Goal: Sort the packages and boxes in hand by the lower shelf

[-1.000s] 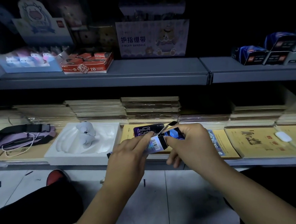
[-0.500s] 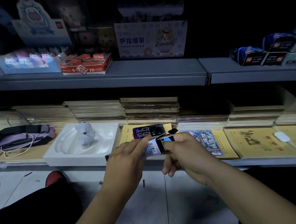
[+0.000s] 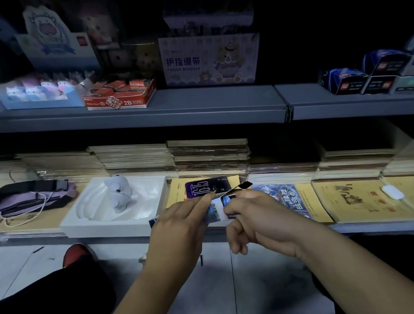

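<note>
Small blue box [image 3: 218, 208] with barcode label, open flap, left hand [image 3: 178, 222] and right hand [image 3: 259, 220] fingers pinching it

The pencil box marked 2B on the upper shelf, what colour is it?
Red-orange with white print, the pencil box shows best in the head view.

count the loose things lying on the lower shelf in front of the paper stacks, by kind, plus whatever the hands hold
pouch: 1
white tray: 1
toy in the tray: 1
phone: 1
white case: 1
small box held by left hand and right hand: 1
total: 6
</note>
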Available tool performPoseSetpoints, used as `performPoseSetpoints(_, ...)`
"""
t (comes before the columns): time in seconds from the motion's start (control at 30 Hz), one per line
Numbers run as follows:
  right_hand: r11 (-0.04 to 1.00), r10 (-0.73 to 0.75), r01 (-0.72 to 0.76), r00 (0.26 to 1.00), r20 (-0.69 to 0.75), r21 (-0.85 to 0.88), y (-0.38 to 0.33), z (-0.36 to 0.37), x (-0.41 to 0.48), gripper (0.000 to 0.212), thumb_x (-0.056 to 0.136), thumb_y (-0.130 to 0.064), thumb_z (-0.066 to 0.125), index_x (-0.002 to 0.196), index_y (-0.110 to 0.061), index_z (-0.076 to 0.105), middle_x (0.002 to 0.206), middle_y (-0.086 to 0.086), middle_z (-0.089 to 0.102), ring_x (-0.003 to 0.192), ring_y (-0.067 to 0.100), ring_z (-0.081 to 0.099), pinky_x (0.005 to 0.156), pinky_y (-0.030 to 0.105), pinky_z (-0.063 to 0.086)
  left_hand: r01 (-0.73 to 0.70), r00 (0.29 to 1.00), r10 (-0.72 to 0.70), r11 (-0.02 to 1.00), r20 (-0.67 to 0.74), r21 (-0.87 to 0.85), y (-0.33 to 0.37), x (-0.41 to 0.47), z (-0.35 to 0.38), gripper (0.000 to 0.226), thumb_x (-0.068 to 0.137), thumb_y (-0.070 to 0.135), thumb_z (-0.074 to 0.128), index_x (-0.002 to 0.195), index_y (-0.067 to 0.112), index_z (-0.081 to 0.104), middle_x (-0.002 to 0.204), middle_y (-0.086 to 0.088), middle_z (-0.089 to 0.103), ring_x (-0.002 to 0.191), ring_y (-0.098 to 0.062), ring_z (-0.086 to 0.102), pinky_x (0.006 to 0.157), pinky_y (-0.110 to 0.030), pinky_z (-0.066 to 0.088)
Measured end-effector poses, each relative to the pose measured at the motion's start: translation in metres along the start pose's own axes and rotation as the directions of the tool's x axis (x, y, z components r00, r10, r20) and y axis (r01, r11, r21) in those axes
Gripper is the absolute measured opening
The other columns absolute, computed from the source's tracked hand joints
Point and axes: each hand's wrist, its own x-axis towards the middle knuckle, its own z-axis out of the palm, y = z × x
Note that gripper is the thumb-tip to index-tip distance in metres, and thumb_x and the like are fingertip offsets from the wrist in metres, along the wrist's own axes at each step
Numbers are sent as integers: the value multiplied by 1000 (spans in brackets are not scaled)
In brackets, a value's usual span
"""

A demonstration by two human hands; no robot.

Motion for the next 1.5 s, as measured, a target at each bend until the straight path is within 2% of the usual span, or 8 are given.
performPoseSetpoints(0.23,976,-121,88,980,-157,-200,-1,-16,4,13,97,-9,65,98,-3,78,43,11,55,32,14,49,35,19,35,12,1000,-14,997,25,70,0,6,-4,65,70,9,86,129,25,66,112,4,75,91,-24,70,67,-39,58)
performPoseSetpoints(0.53,987,-104,91,990,-93,-130,10,-1,5,28,110,-13,43,111,-10,70,92,15,78,67,34,75,42,26,48,27,1000,-28,998,5,54,-2,-2,-4,65,72,11,87,132,24,66,112,4,75,90,-23,70,67,-34,56)
performPoseSetpoints(0.73,985,-94,93,996,4,-144,9,-3,5,35,111,-12,32,118,-7,66,101,19,76,63,31,73,46,27,51,17,999,-16,999,-41,28,3,-3,-3,65,69,5,88,129,19,68,111,1,76,89,-25,71,66,-34,57)
performPoseSetpoints(0.93,982,-56,71,994,94,-173,7,-3,1,32,100,3,24,92,-13,51,49,1,58,52,29,65,48,28,48,2,998,0,1000,-62,29,4,-3,0,52,81,8,77,130,20,68,113,3,75,94,-22,70,72,-31,56)
performPoseSetpoints(1.03,974,-31,60,990,134,-220,7,-4,3,31,98,5,25,100,-13,49,49,5,58,51,28,64,48,29,47,-16,998,16,1000,-54,13,6,-3,-2,47,86,15,62,132,21,66,114,5,73,96,-20,67,73,-29,54)
performPoseSetpoints(1.17,988,-19,42,988,156,-145,8,-3,6,36,96,6,29,122,-11,46,58,12,64,54,30,65,50,31,50,37,999,-37,999,-9,-20,4,-1,-5,65,74,3,83,133,23,65,110,6,74,90,-22,69,66,-29,53)
performPoseSetpoints(1.33,983,-145,146,989,20,-114,2,1,3,30,96,9,45,112,-8,64,94,14,76,45,24,65,40,26,46,60,998,-61,996,-18,-60,6,4,-9,64,79,8,81,137,26,61,103,10,70,84,-20,65,64,-28,50)
performPoseSetpoints(1.5,931,-327,273,919,-221,-243,-2,-10,-3,12,95,-1,66,103,-6,74,71,-2,76,33,17,58,33,22,41,260,966,-255,957,48,-130,-7,4,-11,60,83,19,81,136,36,57,106,13,70,87,-17,64,65,-29,50)
